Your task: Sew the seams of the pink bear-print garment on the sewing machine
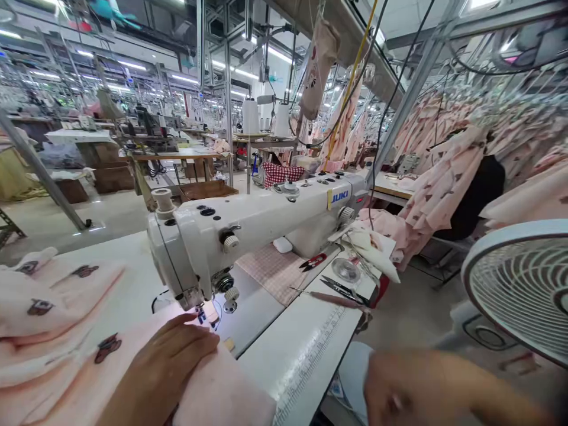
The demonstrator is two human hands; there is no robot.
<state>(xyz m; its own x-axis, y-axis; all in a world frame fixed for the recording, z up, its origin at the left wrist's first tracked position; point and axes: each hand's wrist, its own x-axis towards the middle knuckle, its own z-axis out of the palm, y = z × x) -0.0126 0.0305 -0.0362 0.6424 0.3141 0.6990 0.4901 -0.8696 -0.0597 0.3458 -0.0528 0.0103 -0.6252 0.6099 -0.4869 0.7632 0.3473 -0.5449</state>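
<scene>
My left hand [171,358] lies flat, fingers stretched, on pink printed fabric [222,393] just in front of the needle area [202,310] of a white JUKI sewing machine [261,222]. My right hand [399,390] is off the table at the lower right, blurred by motion, and its fingers cannot be made out. More pink fabric pieces [48,302] with small dark prints are piled at the left of the white table [306,349].
Red thread snips [313,261], scissors [344,290] and a clear bobbin case [346,270] lie on the table's right part. A white fan [521,284] stands at the right. Pink garments [444,177] hang behind it. Other sewing stations fill the background.
</scene>
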